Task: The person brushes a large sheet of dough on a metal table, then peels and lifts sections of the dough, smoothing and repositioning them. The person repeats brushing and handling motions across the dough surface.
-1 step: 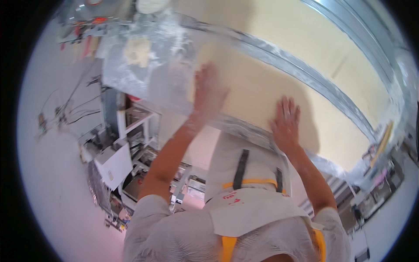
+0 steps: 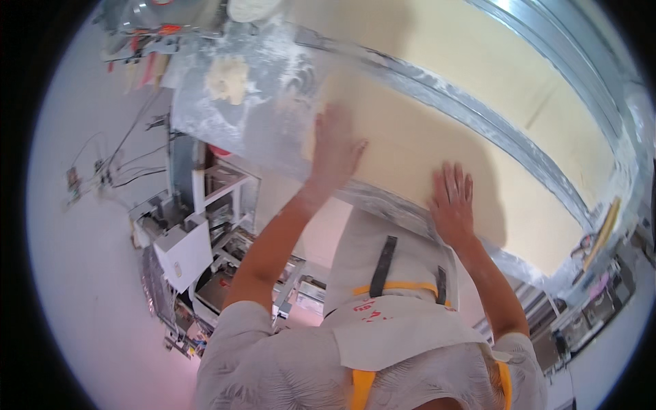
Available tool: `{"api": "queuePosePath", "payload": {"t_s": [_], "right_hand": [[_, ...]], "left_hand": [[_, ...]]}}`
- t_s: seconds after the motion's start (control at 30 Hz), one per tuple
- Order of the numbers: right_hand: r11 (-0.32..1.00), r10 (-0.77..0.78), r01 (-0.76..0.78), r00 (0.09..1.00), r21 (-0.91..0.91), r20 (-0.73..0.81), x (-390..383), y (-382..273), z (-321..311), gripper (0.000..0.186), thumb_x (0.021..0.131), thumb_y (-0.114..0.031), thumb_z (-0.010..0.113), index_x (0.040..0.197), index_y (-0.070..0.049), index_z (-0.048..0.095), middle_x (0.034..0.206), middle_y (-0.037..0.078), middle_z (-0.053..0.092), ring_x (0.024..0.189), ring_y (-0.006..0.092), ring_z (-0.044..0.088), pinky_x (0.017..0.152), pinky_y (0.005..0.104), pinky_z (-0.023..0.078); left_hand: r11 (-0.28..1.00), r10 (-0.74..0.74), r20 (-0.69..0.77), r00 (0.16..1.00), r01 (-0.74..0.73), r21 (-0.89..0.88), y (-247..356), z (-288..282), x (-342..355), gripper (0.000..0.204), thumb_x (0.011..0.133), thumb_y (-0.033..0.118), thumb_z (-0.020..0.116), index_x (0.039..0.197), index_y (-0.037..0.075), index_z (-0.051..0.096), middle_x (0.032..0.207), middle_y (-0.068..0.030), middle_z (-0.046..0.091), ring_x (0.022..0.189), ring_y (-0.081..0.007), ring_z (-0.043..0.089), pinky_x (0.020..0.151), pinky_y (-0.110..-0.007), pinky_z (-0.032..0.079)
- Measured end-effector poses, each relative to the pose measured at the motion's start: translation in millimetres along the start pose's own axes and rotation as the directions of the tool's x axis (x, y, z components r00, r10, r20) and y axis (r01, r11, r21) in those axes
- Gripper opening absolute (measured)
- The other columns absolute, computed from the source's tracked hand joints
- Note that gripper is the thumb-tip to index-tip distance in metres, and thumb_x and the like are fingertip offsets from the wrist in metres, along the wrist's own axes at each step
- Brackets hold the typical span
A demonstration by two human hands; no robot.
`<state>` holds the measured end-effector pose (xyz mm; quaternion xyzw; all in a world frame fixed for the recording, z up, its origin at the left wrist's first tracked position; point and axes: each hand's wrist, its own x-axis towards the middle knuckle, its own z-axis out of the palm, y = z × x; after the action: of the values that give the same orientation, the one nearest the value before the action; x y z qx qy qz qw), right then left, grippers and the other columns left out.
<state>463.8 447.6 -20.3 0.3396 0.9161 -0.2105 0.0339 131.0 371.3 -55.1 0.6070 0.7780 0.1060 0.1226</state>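
A long pale-yellow sheet of dough (image 2: 403, 137) lies on a floured metal worktable (image 2: 273, 126) in front of me. My left hand (image 2: 336, 147) rests flat near the sheet's left end, thumb apart from the fingers, its fingertips a little blurred. Farther right, my right hand (image 2: 453, 205) lies palm down at the sheet's near edge, fingers stretched out. Neither hand grips anything. Beyond a bare, flour-dusted strip of metal (image 2: 471, 113) stretches a second pale dough sheet (image 2: 506, 68).
A small heap of flour or dough (image 2: 227, 80) sits on the table's left part, with a round pale object (image 2: 249, 8) behind it. At the right end lies a long wooden stick (image 2: 601, 232). Below left stands a white-framed rack (image 2: 229, 191) beside a white box (image 2: 183, 256).
The whole view has shifted slightly, so everything appears a little farther right and lower. Both hands stay flat at nearly the same places on the dough.
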Motion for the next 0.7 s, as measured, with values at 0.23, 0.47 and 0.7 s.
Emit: {"api": "queuePosePath", "payload": {"t_s": [0.23,0.47,0.7], "right_hand": [[0.944,0.226,-0.148,0.941,0.296,-0.252,-37.0,29.0,-10.8,0.050,0.106,-0.007,0.058,0.154,0.000,0.050,0.155,0.022,0.054,0.146,0.0410,0.048,0.126,0.0527,0.033],[0.787,0.446,-0.195,0.834,0.585,-0.323,25.3,-17.0,-42.9,0.029,0.109,-0.003,0.054,0.137,0.001,0.061,0.123,0.020,0.068,0.114,0.0347,0.067,0.101,0.0451,0.054],[0.663,0.604,-0.371,0.778,0.650,-0.172,56.0,-110.1,-27.4,0.022,0.110,-0.007,0.057,0.129,-0.003,0.065,0.116,0.015,0.070,0.112,0.0314,0.069,0.097,0.0416,0.055]], "left_hand": [[0.894,-0.394,-0.199,0.897,0.324,-0.309,-25.8,-35.2,-8.3,0.052,0.104,0.017,0.065,0.152,0.002,0.052,0.159,-0.0211,0.051,0.148,-0.0407,0.047,0.124,-0.052,0.038],[0.966,-0.231,-0.459,0.858,0.260,-0.002,-188.0,-110.3,172.1,0.028,0.100,0.013,0.068,0.126,0.005,0.067,0.123,-0.0183,0.070,0.113,-0.0356,0.066,0.094,-0.049,0.053],[0.932,0.083,0.136,0.987,-0.125,0.341,-319.7,-141.0,356.2,0.049,0.091,0.039,0.078,0.129,0.007,0.075,0.124,-0.0219,0.075,0.119,-0.0394,0.070,0.101,-0.048,0.055]]}}
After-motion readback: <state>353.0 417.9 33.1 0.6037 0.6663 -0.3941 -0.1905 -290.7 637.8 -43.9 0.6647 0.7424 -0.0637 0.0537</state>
